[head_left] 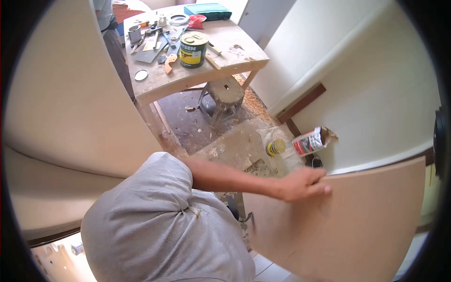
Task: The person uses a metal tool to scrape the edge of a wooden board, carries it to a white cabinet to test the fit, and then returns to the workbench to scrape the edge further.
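My left hand (304,185) reaches across to the right. It is closed over the upper edge of a large flat beige-brown wooden panel (357,225), thumb on the near face and fingertips hidden behind. The panel stands tilted at the lower right, its left corner close to my grey shirt. My right hand is out of view. Beyond the panel's top edge, a small yellow-and-dark can (276,147) and an opened white-and-red bag (309,142) stand on the floor.
A wooden worktable (159,91) holds a large green-and-yellow can (193,50), several tools and a teal case (207,11). Below it is a dirty stool (224,91). Pale curved walls (61,94) rise on both sides. Another person (110,37) stands at the far left.
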{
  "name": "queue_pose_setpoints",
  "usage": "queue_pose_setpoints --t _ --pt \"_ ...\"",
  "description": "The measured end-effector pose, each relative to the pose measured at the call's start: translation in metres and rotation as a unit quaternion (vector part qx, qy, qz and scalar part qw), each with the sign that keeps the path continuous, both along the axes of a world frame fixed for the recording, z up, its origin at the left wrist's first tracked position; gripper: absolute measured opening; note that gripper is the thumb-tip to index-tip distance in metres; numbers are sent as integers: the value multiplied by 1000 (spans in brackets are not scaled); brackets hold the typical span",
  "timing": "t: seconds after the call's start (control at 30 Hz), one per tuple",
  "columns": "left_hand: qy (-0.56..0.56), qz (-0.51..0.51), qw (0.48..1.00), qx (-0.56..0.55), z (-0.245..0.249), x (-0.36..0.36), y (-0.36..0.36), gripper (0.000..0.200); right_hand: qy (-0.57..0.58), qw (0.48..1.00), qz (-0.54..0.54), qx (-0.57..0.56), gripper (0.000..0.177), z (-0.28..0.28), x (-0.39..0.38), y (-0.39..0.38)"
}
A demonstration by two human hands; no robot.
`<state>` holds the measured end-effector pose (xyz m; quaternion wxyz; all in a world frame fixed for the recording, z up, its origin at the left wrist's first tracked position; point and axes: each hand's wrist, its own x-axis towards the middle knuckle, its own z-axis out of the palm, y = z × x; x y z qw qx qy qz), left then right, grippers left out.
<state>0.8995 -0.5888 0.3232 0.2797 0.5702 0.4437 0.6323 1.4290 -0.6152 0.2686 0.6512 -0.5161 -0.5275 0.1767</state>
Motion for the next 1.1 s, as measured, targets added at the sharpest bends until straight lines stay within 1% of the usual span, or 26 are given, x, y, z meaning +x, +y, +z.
queue_pose_setpoints --t 0.03,0.07,0.1,0.13,0.17,0.23,0.27,0.33,0.37,0.4,0.47,0.53,0.6,0.63,0.7,0.77,0.8,0.83,0.87,0.9,0.93,1.0,1.03,1.07,1.1 --pt "14 32 999 -9 6 -30 13 53 31 999 40 15 20 28 -74 34" --pt "4 50 999 6 17 -59 22 54 59 995 78 31 23 50 -129 60" --pt "-22 81 995 46 24 -80 36 54 81 989 114 45 27 68 -176 85" --pt "-45 110 989 86 30 -100 50 55 110 981 151 56 33 82 -213 107" --pt "-47 120 988 89 40 -122 61 55 135 972 182 63 40 93 -246 128" --pt "24 200 978 47 62 -163 73 57 174 954 235 63 54 107 -305 171" --pt "23 206 977 42 71 -184 82 57 185 946 261 58 61 110 -332 193" --pt "58 226 972 19 91 -218 106 61 188 929 314 51 65 102 -363 246" --pt "53 225 973 -12 100 -234 119 62 188 911 363 49 69 97 -379 274" --pt "56 232 971 -12 106 -248 137 62 192 908 370 48 69 94 -402 297" --pt "98 278 955 -17 108 -276 174 60 250 878 407 6 73 83 -448 338" --pt "109 304 946 -36 108 -304 210 61 253 867 430 -10 75 64 -487 392" --pt "146 316 936 -59 109 -339 255 63 257 848 464 -16 77 52 -541 454" --pt "166 337 926 -40 104 -359 284 67 272 841 465 -49 79 45 -568 473" --pt "174 346 919 -77 103 -398 334 69 285 837 454 -108 83 25 -606 519" --pt "172 359 912 -101 103 -437 372 70 282 819 483 -132 84 7 -652 554" --pt "181 356 907 -130 100 -456 389 70 287 806 497 -147 85 -2 -674 565" --pt "190 352 902 -161 96 -476 403 70 283 800 506 -156 85 -11 -695 575" --pt "186 362 898 -168 89 -497 417 70 291 790 505 -190 82 -20 -715 584" --pt "198 362 888 -202 84 -514 427 68 300 780 503 -220 79 -28 -730 589" --pt "206 361 878 -238 73 -537 440 67 295 775 511 -226 79 -40 -749 599" --pt "202 374 868 -259 41 -581 463 69 291 746 534 -271 71 -65 -782 612" --pt "203 377 862 -272 25 -602 473 71 290 743 537 -276 71 -74 -797 617" --pt "202 382 859 -274 8 -625 484 71 303 728 531 -311 69 -82 -816 622" --pt "208 374 851 -304 -10 -648 494 72 316 713 524 -344 66 -90 -835 625"
